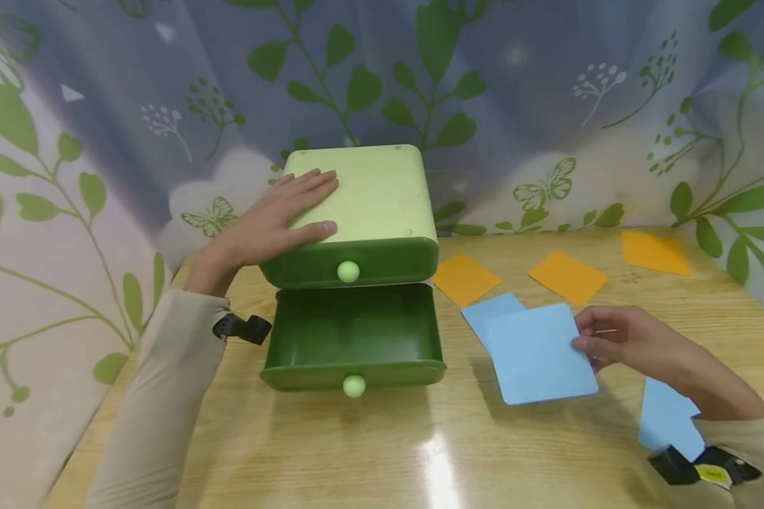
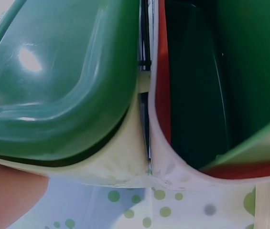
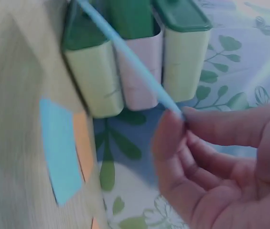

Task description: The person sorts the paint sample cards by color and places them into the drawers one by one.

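A small drawer cabinet (image 1: 369, 191) with a pale yellow-green top stands on the wooden table. My left hand (image 1: 267, 219) rests on its top with fingers stretched out. Below the shut top drawer (image 1: 394, 265), a green drawer (image 1: 356, 329) is pulled out, and nothing shows inside it. My right hand (image 1: 642, 350) pinches a square blue card (image 1: 541, 360) by its right edge, between thumb and fingers. The card is held above the table, right of the drawer. In the right wrist view the blue card (image 3: 135, 62) appears edge-on.
Another blue card (image 1: 490, 311) lies partly behind the held one. Further blue card (image 1: 664, 410) shows near my right wrist. Orange cards (image 1: 569, 276) lie along the back of the table. A patterned curtain (image 1: 515, 106) hangs behind.
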Demonstrator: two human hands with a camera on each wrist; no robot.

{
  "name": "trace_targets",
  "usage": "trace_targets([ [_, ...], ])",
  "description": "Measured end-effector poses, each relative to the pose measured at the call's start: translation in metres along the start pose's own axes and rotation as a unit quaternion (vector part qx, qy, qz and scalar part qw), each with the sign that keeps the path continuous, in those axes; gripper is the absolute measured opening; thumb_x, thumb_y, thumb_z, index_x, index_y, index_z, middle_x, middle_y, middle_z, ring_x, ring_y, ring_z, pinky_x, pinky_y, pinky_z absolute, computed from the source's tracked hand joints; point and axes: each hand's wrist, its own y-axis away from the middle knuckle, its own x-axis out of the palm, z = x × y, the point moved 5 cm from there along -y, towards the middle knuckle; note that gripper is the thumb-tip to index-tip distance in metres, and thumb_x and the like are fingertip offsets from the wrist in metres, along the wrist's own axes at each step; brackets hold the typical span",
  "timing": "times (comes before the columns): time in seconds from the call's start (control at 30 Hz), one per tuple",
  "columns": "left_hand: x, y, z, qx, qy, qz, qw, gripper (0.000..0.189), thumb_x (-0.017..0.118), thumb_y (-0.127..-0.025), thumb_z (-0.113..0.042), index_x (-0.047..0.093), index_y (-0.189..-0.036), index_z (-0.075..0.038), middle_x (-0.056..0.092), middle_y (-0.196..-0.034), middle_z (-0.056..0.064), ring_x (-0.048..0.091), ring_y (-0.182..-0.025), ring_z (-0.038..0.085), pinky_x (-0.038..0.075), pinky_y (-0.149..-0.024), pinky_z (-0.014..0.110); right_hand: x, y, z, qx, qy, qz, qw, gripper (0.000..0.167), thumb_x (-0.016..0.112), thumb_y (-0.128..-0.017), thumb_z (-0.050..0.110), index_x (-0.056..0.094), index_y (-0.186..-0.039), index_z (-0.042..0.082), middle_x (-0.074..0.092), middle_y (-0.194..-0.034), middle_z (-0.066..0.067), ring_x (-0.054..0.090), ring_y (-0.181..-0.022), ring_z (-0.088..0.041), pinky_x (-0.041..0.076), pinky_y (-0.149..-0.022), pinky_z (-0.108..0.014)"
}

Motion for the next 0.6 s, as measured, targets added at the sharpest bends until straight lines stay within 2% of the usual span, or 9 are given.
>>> trace_targets([
  [0.13, 0.0, 0.0, 0.0, 0.001, 0.002, 0.0, 1.0, 0.081, 0.038, -0.096, -0.062, 0.022, -0.154, -0.008, 0.017, -0.16, 0.009, 0.008, -0.148, 0.025, -0.003, -0.118, 0.04, -0.004, -0.005, 0.008, 0.004, -0.072, -0.019, 0.9972, 0.027, 0.056, -0.099, 0.013, 0.05, -0.116, -0.007, 0.061, -0.097, -0.008, 0.064, -0.08, -0.022, 0.056, -0.077, -0.032],
  [0.27, 0.0, 0.001, 0.0, 0.0, 0.004, -0.002, 1.0, 0.081, 0.039, -0.096, -0.062, 0.023, -0.154, -0.008, 0.018, -0.16, 0.009, 0.008, -0.148, 0.025, -0.003, -0.118, 0.04, 0.001, -0.014, 0.02, 0.001, -0.109, -0.033, 0.9935, 0.032, 0.057, -0.099, 0.014, 0.047, -0.12, -0.008, 0.06, -0.101, -0.008, 0.063, -0.082, -0.021, 0.055, -0.079, -0.032],
  [0.47, 0.001, 0.0, 0.001, 0.0, 0.001, -0.003, 1.0, 0.08, 0.038, -0.096, -0.062, 0.022, -0.154, -0.008, 0.018, -0.16, 0.009, 0.008, -0.148, 0.024, -0.003, -0.118, 0.039, 0.01, -0.024, 0.036, -0.032, -0.186, -0.037, 0.9814, 0.018, 0.057, -0.097, 0.006, 0.054, -0.114, 0.0, 0.063, -0.1, -0.005, 0.062, -0.082, -0.018, 0.056, -0.078, -0.033],
  [0.6, 0.0, 0.0, 0.0, 0.0, 0.001, -0.003, 1.0, 0.081, 0.038, -0.096, -0.062, 0.022, -0.154, -0.009, 0.017, -0.16, 0.009, 0.007, -0.148, 0.024, -0.003, -0.118, 0.039, 0.016, -0.031, 0.043, -0.044, -0.219, -0.03, 0.9743, 0.014, 0.057, -0.097, 0.004, 0.057, -0.111, 0.003, 0.063, -0.1, -0.005, 0.062, -0.079, -0.018, 0.056, -0.076, -0.033],
])
